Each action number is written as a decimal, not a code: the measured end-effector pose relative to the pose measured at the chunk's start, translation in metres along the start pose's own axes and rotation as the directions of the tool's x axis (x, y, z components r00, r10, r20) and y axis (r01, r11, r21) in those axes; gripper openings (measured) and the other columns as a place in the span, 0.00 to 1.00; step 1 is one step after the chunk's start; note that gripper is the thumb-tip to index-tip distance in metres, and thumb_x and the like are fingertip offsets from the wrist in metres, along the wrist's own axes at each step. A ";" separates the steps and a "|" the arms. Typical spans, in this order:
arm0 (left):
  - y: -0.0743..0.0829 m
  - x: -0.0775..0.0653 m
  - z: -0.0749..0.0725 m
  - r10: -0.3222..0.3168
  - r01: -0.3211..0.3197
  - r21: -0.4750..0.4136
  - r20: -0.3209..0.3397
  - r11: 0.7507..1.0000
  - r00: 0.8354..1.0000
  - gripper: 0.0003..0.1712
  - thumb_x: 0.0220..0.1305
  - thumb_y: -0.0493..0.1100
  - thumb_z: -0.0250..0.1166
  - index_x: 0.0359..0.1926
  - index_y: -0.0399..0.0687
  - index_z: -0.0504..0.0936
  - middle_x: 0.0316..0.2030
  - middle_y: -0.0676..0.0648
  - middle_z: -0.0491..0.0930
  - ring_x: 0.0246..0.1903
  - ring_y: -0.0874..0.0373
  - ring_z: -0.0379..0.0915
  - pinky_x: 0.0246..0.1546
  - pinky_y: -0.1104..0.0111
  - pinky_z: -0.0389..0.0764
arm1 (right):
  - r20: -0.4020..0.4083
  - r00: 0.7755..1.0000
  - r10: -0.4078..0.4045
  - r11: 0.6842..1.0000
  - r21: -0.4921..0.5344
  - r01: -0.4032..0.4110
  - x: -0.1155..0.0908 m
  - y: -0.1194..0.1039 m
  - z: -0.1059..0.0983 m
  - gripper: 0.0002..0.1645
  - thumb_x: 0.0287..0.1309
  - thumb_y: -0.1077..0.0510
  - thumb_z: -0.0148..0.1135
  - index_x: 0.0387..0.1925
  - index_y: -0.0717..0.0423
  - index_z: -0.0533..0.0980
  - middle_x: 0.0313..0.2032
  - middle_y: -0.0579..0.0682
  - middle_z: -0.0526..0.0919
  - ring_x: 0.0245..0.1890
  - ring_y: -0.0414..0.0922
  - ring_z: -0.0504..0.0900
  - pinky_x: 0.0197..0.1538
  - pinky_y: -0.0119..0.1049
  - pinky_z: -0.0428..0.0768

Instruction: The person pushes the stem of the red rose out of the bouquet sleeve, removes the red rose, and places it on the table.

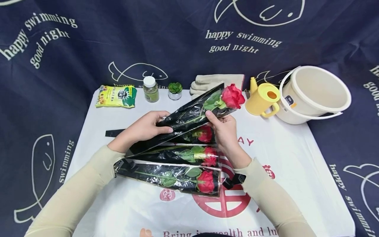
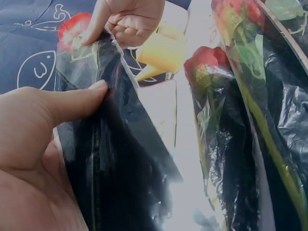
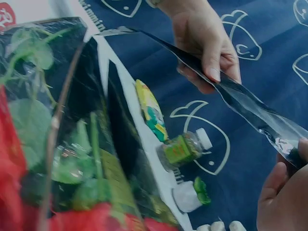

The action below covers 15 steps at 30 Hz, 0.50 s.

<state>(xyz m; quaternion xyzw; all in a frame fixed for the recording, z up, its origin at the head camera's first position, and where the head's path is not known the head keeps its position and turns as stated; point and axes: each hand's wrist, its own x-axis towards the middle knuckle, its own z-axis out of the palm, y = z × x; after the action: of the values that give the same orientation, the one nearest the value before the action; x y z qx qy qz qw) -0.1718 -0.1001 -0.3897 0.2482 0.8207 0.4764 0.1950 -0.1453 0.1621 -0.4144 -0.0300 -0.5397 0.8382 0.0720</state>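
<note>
A red rose in a black and clear wrapping sleeve (image 1: 189, 110) is held tilted above the table in both hands. The left hand (image 1: 151, 125) grips its lower half, thumb lying across the front in the left wrist view. Near the bloom, the right hand (image 1: 223, 128) pinches the sleeve's edge between thumb and fingers. Beneath it lie three more wrapped roses in a column: the nearest wrapped rose (image 1: 177, 177), the middle wrapped rose (image 1: 177, 154) and the farthest wrapped rose (image 1: 192, 135), partly hidden by the held one.
Along the back of the white-covered table (image 1: 296, 171) stand a yellow-green packet (image 1: 116, 96), a white-capped jar (image 1: 151, 90), a small potted succulent (image 1: 175, 91), pale gloves (image 1: 204, 84), a yellow watering can (image 1: 262, 98) and a cream bucket (image 1: 316, 93). Dark fish-print fabric (image 1: 183, 39) hangs behind.
</note>
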 end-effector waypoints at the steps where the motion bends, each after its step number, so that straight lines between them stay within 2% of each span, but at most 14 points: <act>1: -0.001 0.000 0.001 -0.007 0.007 -0.009 0.004 1.000 1.000 0.20 0.59 0.45 0.67 0.53 0.50 0.76 0.41 0.52 0.80 0.34 0.57 0.73 0.41 0.62 0.70 | -0.006 1.000 0.008 1.000 -0.014 -0.008 -0.001 0.002 0.000 0.19 0.47 0.61 0.73 0.41 0.64 0.78 0.33 0.53 0.82 0.25 0.41 0.79 0.31 0.35 0.79; 3: -0.001 0.000 0.002 -0.022 0.023 -0.027 0.014 0.999 1.000 0.22 0.59 0.45 0.67 0.54 0.49 0.74 0.38 0.51 0.81 0.30 0.55 0.74 0.36 0.62 0.70 | -0.028 0.999 0.018 0.997 -0.074 -0.020 -0.005 0.004 0.004 0.19 0.47 0.60 0.73 0.41 0.65 0.78 0.33 0.54 0.82 0.26 0.41 0.79 0.34 0.38 0.79; 6: -0.001 -0.001 0.004 -0.038 0.040 -0.051 0.036 0.998 0.999 0.23 0.59 0.45 0.67 0.56 0.50 0.73 0.34 0.49 0.83 0.27 0.54 0.75 0.33 0.61 0.71 | -0.025 1.000 0.014 0.995 -0.101 -0.017 -0.004 0.013 0.001 0.22 0.46 0.60 0.74 0.43 0.65 0.78 0.35 0.56 0.82 0.28 0.42 0.80 0.35 0.40 0.80; 9: 0.003 -0.003 0.002 -0.045 0.045 -0.022 0.018 0.999 0.999 0.25 0.58 0.46 0.68 0.57 0.52 0.73 0.40 0.48 0.82 0.38 0.57 0.77 0.40 0.61 0.72 | -0.010 1.000 0.009 0.996 -0.091 -0.010 0.001 0.022 -0.006 0.23 0.45 0.60 0.75 0.44 0.63 0.78 0.36 0.56 0.82 0.29 0.44 0.81 0.33 0.39 0.80; 12: 0.006 -0.005 0.001 -0.049 0.049 0.006 -0.002 0.999 0.999 0.27 0.58 0.47 0.68 0.57 0.54 0.72 0.49 0.46 0.78 0.49 0.57 0.74 0.48 0.59 0.72 | 0.000 0.999 0.038 0.997 -0.072 -0.038 0.001 0.021 -0.005 0.25 0.44 0.59 0.75 0.46 0.63 0.77 0.37 0.56 0.82 0.30 0.44 0.80 0.34 0.39 0.79; 14: 0.006 -0.004 0.000 -0.042 0.042 0.020 -0.007 0.999 0.999 0.27 0.58 0.48 0.68 0.58 0.54 0.72 0.52 0.45 0.76 0.51 0.56 0.72 0.49 0.59 0.72 | -0.003 0.998 0.060 0.996 -0.062 -0.060 -0.002 0.016 -0.001 0.26 0.45 0.60 0.75 0.46 0.63 0.76 0.37 0.56 0.81 0.30 0.43 0.80 0.34 0.38 0.79; 15: 0.006 -0.004 0.000 -0.037 0.037 0.016 -0.006 0.999 0.999 0.26 0.58 0.48 0.68 0.57 0.54 0.72 0.50 0.45 0.77 0.47 0.56 0.74 0.47 0.60 0.72 | -0.010 0.998 0.069 0.996 -0.060 -0.070 -0.005 0.010 0.005 0.25 0.46 0.60 0.74 0.47 0.64 0.75 0.38 0.56 0.81 0.30 0.42 0.79 0.36 0.39 0.79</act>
<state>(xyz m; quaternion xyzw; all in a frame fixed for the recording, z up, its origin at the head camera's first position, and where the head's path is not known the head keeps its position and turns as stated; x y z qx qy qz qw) -0.1670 -0.0998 -0.3838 0.2332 0.8295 0.4666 0.1994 -0.1421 0.1530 -0.4221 -0.0542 -0.5633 0.8233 0.0440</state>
